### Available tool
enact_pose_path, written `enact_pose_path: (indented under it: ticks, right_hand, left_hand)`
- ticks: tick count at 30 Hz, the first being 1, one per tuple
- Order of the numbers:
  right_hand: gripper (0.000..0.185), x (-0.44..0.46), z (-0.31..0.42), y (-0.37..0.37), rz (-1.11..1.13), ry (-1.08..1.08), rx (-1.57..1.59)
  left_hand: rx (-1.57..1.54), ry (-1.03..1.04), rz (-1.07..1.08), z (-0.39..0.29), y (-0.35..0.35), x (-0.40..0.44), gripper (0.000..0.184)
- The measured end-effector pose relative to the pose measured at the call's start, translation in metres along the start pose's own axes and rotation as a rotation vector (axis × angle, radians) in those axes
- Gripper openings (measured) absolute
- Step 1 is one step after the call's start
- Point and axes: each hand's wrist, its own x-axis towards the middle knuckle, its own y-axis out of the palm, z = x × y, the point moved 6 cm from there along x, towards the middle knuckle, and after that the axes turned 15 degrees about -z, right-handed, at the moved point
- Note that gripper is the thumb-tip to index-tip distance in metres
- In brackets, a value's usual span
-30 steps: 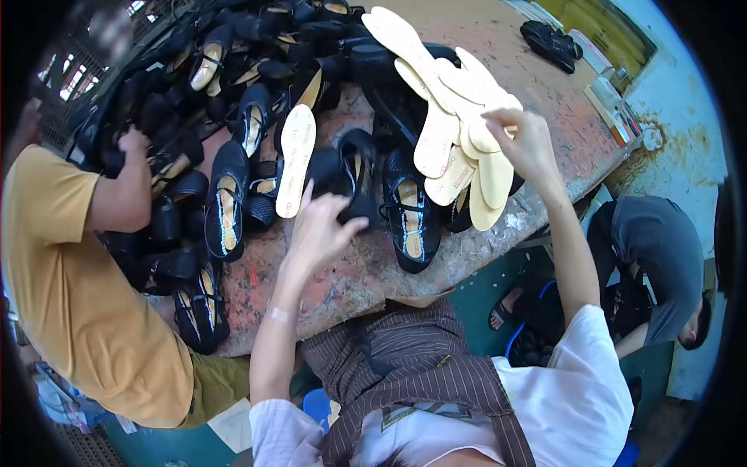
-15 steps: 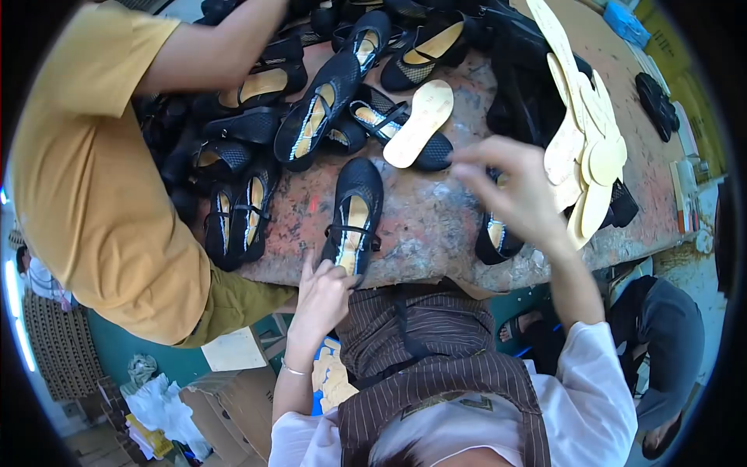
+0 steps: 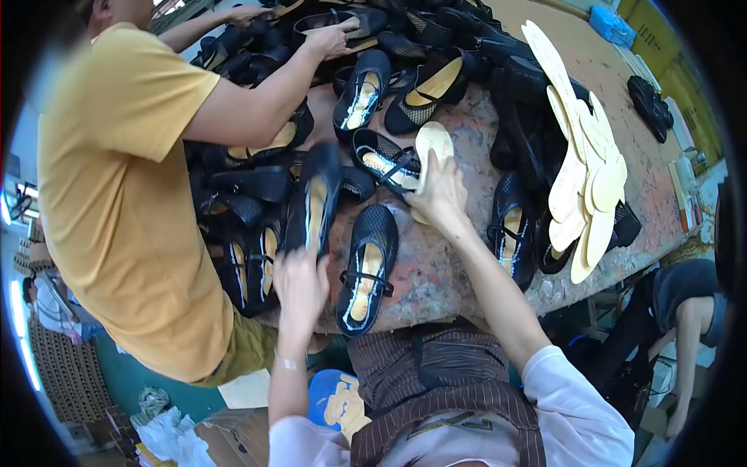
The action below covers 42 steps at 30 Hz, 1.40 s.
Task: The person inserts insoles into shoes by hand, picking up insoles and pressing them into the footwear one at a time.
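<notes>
My left hand (image 3: pixel 302 284) is closed around the heel end of a black mesh shoe (image 3: pixel 317 198); both are smeared by motion. To its right, another black strap shoe (image 3: pixel 367 265) lies on the table, toe pointing away, a pale insole inside. My right hand (image 3: pixel 442 191) grips a loose cream insole (image 3: pixel 433 138), its fingers over the middle of it. Just left of that insole lies a black mesh shoe (image 3: pixel 381 156) with white lining edges showing.
Several black shoes (image 3: pixel 436 86) crowd the far side of the worn table (image 3: pixel 436 272). A fanned stack of cream insoles (image 3: pixel 580 171) stands at the right. A person in a yellow shirt (image 3: pixel 132 202) reaches over shoes at the left. Another person (image 3: pixel 692 303) bends at the far right.
My left hand has left the middle shoe and grips another shoe, drawn nearer. My right hand has moved left onto the loose insole. The co-worker's arm has come lower in view.
</notes>
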Motion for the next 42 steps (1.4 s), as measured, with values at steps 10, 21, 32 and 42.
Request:
enact_pose_path:
  ticks: [10,21,32,42]
  right_hand:
    - [0.06,-0.031,-0.051,-0.067,0.123,0.511,1.179]
    - [0.071,-0.113,-0.088,-0.102,0.666,0.928,1.718]
    - [0.05,-0.114,-0.087,-0.118,0.58,0.738,1.598]
    - [0.052,-0.123,-0.098,-0.155,0.476,0.539,1.454]
  left_hand:
    - [-0.119,0.197,-0.189,-0.028,-0.009,0.11,0.015]
    - [-0.053,0.269,0.49,-0.013,0.118,0.247,0.044]
    - [-0.487,-0.004,-0.23,-0.053,-0.11,0.052,0.01]
    - [-0.713,0.123,0.352,-0.219,-0.064,-0.116,0.013]
